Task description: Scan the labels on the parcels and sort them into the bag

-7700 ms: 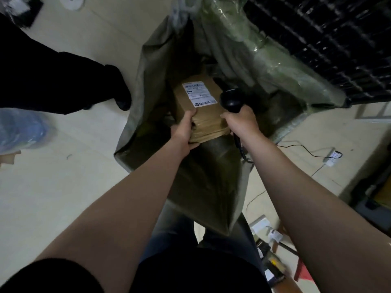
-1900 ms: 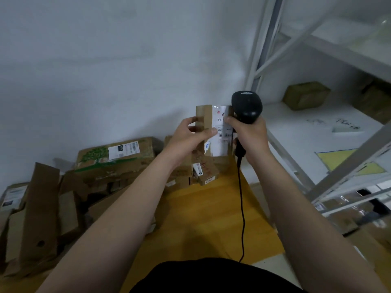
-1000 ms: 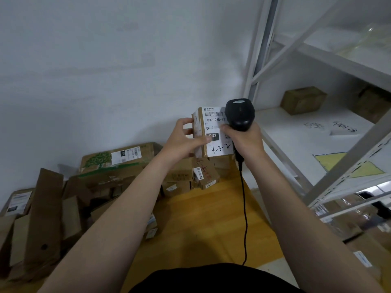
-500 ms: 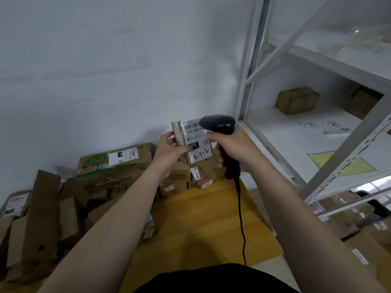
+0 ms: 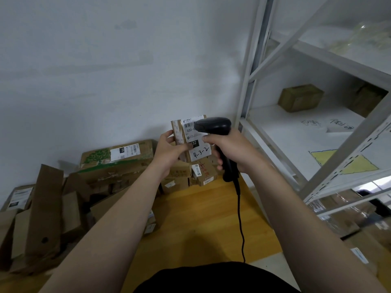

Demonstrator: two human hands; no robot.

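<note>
Both bare forearms stretch forward, hands close together at far centre; left hand (image 5: 169,152) pinches a parcel (image 5: 200,152), thumb on its face, right hand (image 5: 231,150) grips a scanner (image 5: 213,126)

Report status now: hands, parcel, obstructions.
Left hand grips small parcel, label toward camera. Right hand grips scanner, head over label's top. Nothing seen blocking; bag out of view.
</note>
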